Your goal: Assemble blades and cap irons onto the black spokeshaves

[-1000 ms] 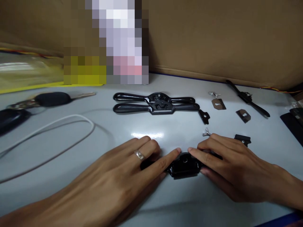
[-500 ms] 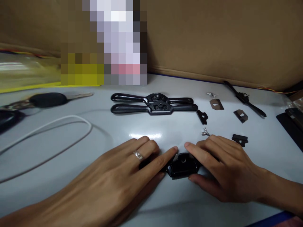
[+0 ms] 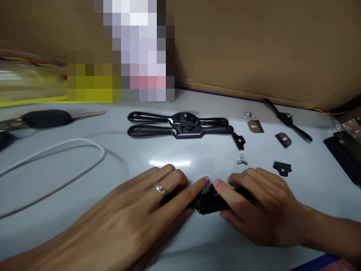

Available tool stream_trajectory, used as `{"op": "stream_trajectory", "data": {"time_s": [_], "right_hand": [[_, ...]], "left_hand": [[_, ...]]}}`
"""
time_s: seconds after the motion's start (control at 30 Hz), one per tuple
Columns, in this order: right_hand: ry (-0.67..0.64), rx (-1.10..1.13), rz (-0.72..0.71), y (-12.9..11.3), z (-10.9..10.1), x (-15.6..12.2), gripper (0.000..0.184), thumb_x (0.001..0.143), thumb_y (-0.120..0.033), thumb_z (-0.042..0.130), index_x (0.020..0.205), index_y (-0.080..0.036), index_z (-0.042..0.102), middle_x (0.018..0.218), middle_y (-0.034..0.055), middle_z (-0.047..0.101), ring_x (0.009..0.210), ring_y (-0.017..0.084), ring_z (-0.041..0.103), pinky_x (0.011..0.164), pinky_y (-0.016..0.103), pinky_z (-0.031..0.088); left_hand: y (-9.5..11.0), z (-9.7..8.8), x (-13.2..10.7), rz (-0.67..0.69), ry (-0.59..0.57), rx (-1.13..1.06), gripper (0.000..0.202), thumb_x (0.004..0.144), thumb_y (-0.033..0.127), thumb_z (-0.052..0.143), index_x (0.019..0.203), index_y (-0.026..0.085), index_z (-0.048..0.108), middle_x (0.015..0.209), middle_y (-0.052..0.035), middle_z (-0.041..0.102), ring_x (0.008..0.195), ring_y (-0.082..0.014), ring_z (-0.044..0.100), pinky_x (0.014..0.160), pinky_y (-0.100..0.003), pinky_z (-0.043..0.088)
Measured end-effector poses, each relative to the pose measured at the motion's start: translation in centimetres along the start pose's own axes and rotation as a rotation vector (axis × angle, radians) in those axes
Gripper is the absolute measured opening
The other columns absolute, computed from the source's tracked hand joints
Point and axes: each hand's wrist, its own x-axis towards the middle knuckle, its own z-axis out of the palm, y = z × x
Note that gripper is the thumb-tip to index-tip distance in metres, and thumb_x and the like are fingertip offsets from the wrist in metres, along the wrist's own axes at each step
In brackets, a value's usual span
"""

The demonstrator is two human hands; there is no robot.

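A glossy black spokeshave point(image 3: 210, 201) lies across the near part of the table, most of it hidden by my fingers. My left hand point(image 3: 158, 203), with a ring on one finger, wraps its left handle. Around the other side, my right hand point(image 3: 262, 207) grips it, thumb at the near edge and index finger over the middle. Beyond my hands rest two more black spokeshave bodies point(image 3: 188, 130), one close behind the other. To their right are a black cap plate point(image 3: 239, 141), a silver thumbscrew point(image 3: 242, 160) and a second black cap plate point(image 3: 282, 168).
Farther back lie two steel blades point(image 3: 255, 126) point(image 3: 283, 140), another thumbscrew point(image 3: 251, 115) and a slim black spokeshave point(image 3: 288, 119). A white cable point(image 3: 81, 140) and a key point(image 3: 46, 118) are on the left. A cardboard wall point(image 3: 254, 49) closes the back; a dark flat object point(image 3: 342, 158) sits at right.
My right hand has slid left along the spokeshave, covering more of its middle. The thumbscrew beyond it now shows fully. The whole view has shifted slightly.
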Motion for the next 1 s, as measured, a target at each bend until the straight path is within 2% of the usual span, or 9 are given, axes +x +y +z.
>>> {"op": "stream_trajectory", "data": {"time_s": [0.1,0.23,0.37,0.47,0.57,0.67,0.77,0.9,1.0], "right_hand": [[-0.014,0.023,-0.012,-0.1,0.1,-0.1,0.031,0.124,-0.018,0.064,0.145,-0.018,0.087,0.107,0.0063,0.092,0.08,0.023,0.073,0.07,0.04,0.055],[-0.041,0.009,-0.022,-0.3,0.3,-0.3,0.03,0.123,-0.018,0.066,0.142,-0.015,0.089,0.11,0.0094,0.094,0.08,0.023,0.072,0.071,0.04,0.054],[-0.009,0.045,0.0,0.1,-0.4,-0.3,0.03,0.13,-0.026,0.064,0.144,-0.018,0.089,0.11,0.0082,0.094,0.084,0.024,0.079,0.072,0.039,0.06],[0.06,0.055,0.125,1.8,-1.4,-0.2,0.028,0.132,-0.022,0.062,0.14,-0.02,0.089,0.111,0.0092,0.095,0.092,0.024,0.085,0.08,0.039,0.068],[0.149,0.032,0.265,4.2,-1.6,-0.3,0.026,0.126,-0.01,0.067,0.129,-0.022,0.09,0.101,0.0072,0.09,0.086,0.023,0.084,0.079,0.037,0.068],[0.069,0.093,0.273,5.9,-1.1,-0.5,0.023,0.126,-0.016,0.072,0.136,-0.019,0.092,0.105,0.0078,0.09,0.086,0.024,0.085,0.077,0.036,0.068],[-0.015,0.155,0.253,6.1,-0.6,-0.7,0.023,0.128,-0.024,0.073,0.138,-0.019,0.093,0.108,0.0082,0.089,0.088,0.024,0.085,0.077,0.036,0.067],[-0.042,0.144,0.221,5.5,-0.5,-0.7,0.027,0.128,-0.016,0.066,0.119,-0.016,0.092,0.104,0.0093,0.085,0.087,0.024,0.082,0.076,0.036,0.064],[-0.058,0.116,0.213,5.4,-0.7,-0.6,0.03,0.128,-0.014,0.063,0.111,-0.017,0.088,0.106,0.0107,0.084,0.088,0.025,0.082,0.077,0.037,0.064]], "left_hand": [[0.0,0.4,-0.9,-0.031,0.009,0.008,0.073,0.129,0.013,0.055,0.2,0.032,0.052,0.129,-0.0093,0.087,0.116,-0.031,0.085,0.102,-0.047,0.075],[0.1,0.1,-0.7,-0.037,0.003,-0.032,0.078,0.125,0.008,0.057,0.199,0.033,0.054,0.123,-0.0075,0.088,0.104,-0.0286,0.085,0.092,-0.042,0.075],[0.3,-0.1,-0.4,-0.013,0.005,-0.024,0.076,0.126,0.007,0.055,0.198,0.03,0.055,0.12,-0.0077,0.086,0.103,-0.0275,0.084,0.095,-0.042,0.076],[0.3,0.3,-0.6,-0.027,0.024,0.019,0.071,0.128,0.01,0.054,0.196,0.029,0.058,0.124,-0.009,0.085,0.11,-0.0292,0.084,0.097,-0.044,0.075],[0.3,1.0,-0.7,-0.033,0.031,0.039,0.069,0.129,0.011,0.054,0.195,0.03,0.059,0.131,-0.0112,0.086,0.121,-0.0322,0.084,0.102,-0.047,0.075],[0.1,1.2,-0.7,-0.031,0.016,0.045,0.068,0.129,0.013,0.054,0.195,0.03,0.06,0.129,-0.0105,0.086,0.118,-0.0316,0.084,0.102,-0.047,0.075],[0.1,0.8,-0.4,-0.034,0.034,0.036,0.065,0.13,0.016,0.054,0.193,0.03,0.062,0.126,-0.0094,0.086,0.114,-0.0308,0.084,0.099,-0.045,0.074],[0.2,0.5,0.2,0.007,0.025,0.017,0.057,0.132,0.017,0.05,0.186,0.027,0.068,0.121,-0.0075,0.084,0.106,-0.0269,0.081,0.096,-0.04,0.072],[0.1,0.5,0.0,-0.01,0.011,0.031,0.06,0.132,0.018,0.052,0.19,0.027,0.064,0.123,-0.009,0.084,0.11,-0.0282,0.081,0.098,-0.041,0.071]]}}
